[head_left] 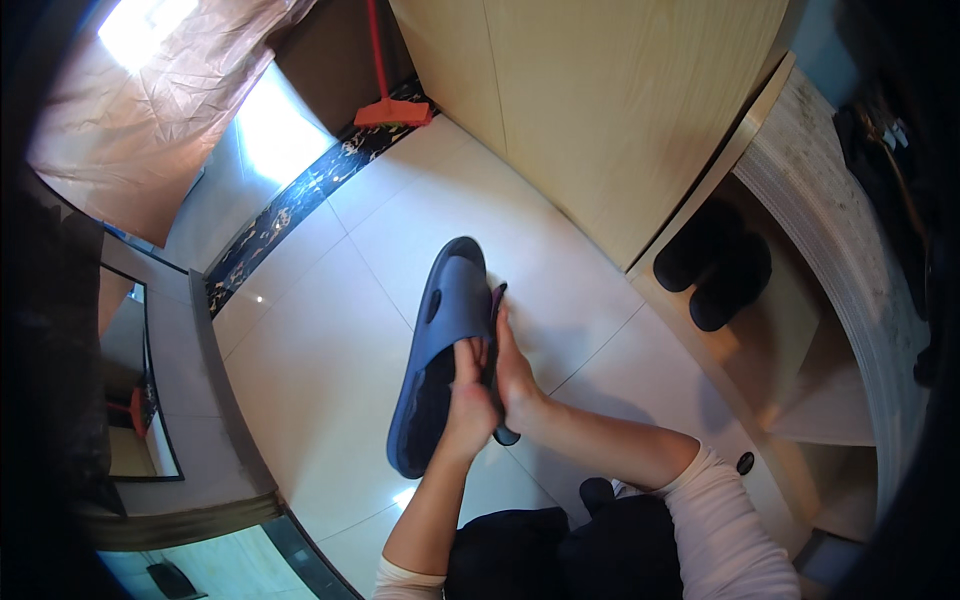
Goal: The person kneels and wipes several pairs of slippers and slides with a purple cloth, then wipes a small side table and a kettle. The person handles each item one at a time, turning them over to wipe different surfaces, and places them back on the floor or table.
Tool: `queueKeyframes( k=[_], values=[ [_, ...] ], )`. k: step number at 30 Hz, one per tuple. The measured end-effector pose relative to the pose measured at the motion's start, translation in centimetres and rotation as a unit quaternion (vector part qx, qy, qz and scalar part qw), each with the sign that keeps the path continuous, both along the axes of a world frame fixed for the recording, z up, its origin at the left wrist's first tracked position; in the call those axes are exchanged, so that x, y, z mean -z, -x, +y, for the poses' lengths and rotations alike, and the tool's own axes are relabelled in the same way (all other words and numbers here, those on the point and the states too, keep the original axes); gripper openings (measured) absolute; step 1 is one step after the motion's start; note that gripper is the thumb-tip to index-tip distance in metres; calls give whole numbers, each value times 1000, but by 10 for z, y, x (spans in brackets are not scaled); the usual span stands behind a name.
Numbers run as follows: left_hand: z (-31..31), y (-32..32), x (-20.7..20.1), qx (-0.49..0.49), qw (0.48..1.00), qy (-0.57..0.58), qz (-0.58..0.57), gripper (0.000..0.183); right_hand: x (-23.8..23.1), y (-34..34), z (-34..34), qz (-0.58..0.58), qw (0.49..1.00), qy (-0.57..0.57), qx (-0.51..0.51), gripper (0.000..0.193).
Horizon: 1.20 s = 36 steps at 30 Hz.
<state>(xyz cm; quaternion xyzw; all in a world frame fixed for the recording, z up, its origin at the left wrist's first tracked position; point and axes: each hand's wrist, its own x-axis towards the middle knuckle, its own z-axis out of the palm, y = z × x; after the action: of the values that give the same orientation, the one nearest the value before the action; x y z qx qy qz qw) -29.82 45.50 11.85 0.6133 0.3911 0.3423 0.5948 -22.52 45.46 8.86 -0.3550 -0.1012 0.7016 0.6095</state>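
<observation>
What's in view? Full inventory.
Slipper: 1, blue, centre
Second slipper, apparently: 1, dark, edge-on beside it
Footwear: 2, black, in shelf unit, right
Cabinet: 1, light wood, top
Broom: 1, red, top
Draped sheet: 1, pinkish, upper left
Mirror: 1, dark frame, left
Patterned strip: 1, black, upper left
Tiled floor: 1, whitish, centre
Disc: 1, black, lower right
Clothing: count unclear, black, bottom
Sleeves: 2, white, bottom
Left hand: 1, bare, centre
Right hand: 1, bare, centre
</observation>
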Motion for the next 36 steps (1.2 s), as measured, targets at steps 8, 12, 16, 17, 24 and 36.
queueKeyframes(
  k=[8, 12, 16, 17, 24, 36],
  values=[
    [0, -9, 4, 57, 996, -32, 66, 71, 0, -18, -1, -173, 982, -72, 15, 75],
    [-6, -16, -6, 81, 979, -122, 140, 65, -7, -45, 12, -130, 978, -152, 60, 72],
    [-5, -14, -10, 65, 993, -78, 52, 62, -14, -64, 7, -119, 976, -180, -27, 69],
    [-3, -14, -10, 62, 991, -92, 76, 62, -16, -67, 6, -114, 974, -193, -33, 69],
    [-24, -18, -47, 105, 988, -78, 85, 61, -17, -70, 17, -87, 996, -12, 30, 40],
    [-5, 12, -7, -2, 926, 344, -158, 58, -13, -70, 22, -55, 993, -12, 105, 27]
  ],
)
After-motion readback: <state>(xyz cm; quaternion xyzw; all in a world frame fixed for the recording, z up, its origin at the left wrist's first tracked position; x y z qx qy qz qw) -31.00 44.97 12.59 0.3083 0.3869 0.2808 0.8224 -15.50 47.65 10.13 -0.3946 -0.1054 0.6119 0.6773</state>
